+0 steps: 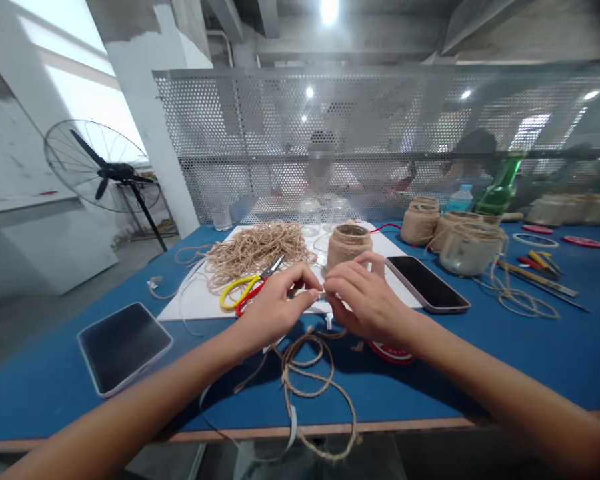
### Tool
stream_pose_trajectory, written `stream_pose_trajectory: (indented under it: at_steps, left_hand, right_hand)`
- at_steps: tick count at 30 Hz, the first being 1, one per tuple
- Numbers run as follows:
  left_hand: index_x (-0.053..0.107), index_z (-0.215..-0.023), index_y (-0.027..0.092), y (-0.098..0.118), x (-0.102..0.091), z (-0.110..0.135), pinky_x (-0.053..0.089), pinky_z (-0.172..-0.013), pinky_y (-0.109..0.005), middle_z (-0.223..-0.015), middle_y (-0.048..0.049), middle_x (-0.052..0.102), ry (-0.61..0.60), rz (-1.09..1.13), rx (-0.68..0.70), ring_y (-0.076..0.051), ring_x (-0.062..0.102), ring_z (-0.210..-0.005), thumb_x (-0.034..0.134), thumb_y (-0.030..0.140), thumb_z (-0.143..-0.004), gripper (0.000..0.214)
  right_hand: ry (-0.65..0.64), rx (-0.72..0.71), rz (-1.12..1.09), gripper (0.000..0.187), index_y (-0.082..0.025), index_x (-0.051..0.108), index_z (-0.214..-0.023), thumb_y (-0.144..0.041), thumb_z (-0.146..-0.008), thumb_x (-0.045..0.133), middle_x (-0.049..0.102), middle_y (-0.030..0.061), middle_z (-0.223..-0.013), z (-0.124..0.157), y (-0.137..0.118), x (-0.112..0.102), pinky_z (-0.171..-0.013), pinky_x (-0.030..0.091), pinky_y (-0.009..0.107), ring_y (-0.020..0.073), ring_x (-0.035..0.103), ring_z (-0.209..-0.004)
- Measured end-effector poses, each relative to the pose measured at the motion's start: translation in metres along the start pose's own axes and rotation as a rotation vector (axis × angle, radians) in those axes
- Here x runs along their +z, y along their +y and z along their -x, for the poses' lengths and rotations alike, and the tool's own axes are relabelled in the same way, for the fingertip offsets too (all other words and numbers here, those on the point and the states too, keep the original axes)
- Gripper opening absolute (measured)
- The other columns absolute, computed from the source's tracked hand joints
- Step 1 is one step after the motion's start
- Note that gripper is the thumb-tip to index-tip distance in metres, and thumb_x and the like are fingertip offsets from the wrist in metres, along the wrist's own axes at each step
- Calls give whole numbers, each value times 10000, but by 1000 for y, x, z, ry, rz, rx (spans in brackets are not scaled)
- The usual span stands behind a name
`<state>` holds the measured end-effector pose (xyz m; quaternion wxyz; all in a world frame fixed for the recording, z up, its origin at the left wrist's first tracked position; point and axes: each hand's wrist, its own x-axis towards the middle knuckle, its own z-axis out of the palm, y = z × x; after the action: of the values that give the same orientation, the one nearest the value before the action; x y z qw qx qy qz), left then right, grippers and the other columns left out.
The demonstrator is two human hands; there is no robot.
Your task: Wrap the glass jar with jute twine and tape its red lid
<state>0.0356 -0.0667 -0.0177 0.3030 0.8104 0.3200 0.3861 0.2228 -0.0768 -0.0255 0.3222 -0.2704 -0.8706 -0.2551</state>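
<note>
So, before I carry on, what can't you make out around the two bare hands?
All in the head view:
1. Small pale piece at the fingertips: too small, and mostly hidden by the bare left hand and bare right hand.
2. Round jar wrapped in brown twine: its base is hidden by the right hand.
3. Round red-and-white disc: far part hidden by the right hand; lettering too small.
4. Yellow-and-red-handled scissors: red loop partly covered by the left hand.
</note>
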Motion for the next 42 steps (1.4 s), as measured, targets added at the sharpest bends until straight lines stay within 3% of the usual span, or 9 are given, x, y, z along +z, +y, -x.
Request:
stream_pose_trajectory:
  at_steps: [4, 8, 11, 16, 23, 31, 36, 42]
  left_hand:
    - [523, -778, 170, -1, -2, 1, 323, -680, -260, -753, 25, 550, 48, -255, 89, -108, 461, -695, 504, 174, -794, 25]
    - [517, -780, 176, -1, -1, 1, 308, -738, -295, -769, 25, 570, 67, -363, 109, -119, 476, -721, 509, 183, -801, 24]
    - [506, -775, 178, -2, 2, 1, 309, -744, -300, -766, 25, 569, 68, -371, 125, -120, 483, -723, 504, 169, -800, 27]
    - [487, -764, 177, -3, 5, 1, 314, -732, -299, -767, 20, 569, 96, -386, 132, -125, 481, -722, 501, 147, -788, 41]
    - [476, -766, 175, -3, 6, 1, 291, -735, -313, -759, 25, 562, 141, -470, 162, -126, 479, -715, 486, 150, -788, 35]
    - [467, -737, 179, -2, 12, 0, 289, -787, -339, -749, 23, 563, 93, -512, 85, -141, 487, -738, 470, 170, -775, 39]
    - [422, -747, 187, 2, 14, 0, 336, -740, -302, -748, 23, 527, 74, -369, -2, -136, 469, -720, 433, 135, -757, 55]
    - [385, -794, 195, 0, 14, 1, 362, -650, -224, -734, 39, 437, 171, -97, -10, -97, 434, -680, 471, 142, -750, 111]
  right_hand:
    - [-103, 297, -329, 40, -188, 471, -785, -190, -824, 465, 585, -4, -766, -4, 0, -1, -833, 273, 361, 138, 529, -742]
    - [-89, 389, -342, 72, -190, 488, -797, -252, -805, 524, 571, -3, -768, -4, -1, -2, -891, 260, 380, 148, 528, -784]
    - [-23, 354, -268, 101, -191, 493, -844, -271, -801, 537, 585, 13, -818, -4, -3, -1, -948, 218, 404, 165, 531, -852]
    - [-49, 260, -191, 47, -205, 504, -864, -241, -836, 493, 619, 16, -909, -5, -7, 1, -1005, 121, 449, 179, 527, -949]
    - [2, 265, -73, 41, -199, 521, -811, -199, -836, 488, 627, -2, -827, -3, -11, 4, -989, 152, 447, 165, 535, -892]
    - [-58, 281, -12, 60, -194, 511, -746, -227, -795, 503, 633, 18, -786, -8, -14, 7, -983, 148, 475, 196, 530, -896]
    - [24, 193, 114, 80, -185, 531, -792, -162, -828, 463, 654, 30, -829, -6, -14, 12, -993, 127, 488, 192, 528, -930]
    - [63, 74, 164, 123, -180, 541, -848, -107, -833, 443, 663, 33, -871, -4, -15, 10, -1011, 99, 517, 193, 514, -973]
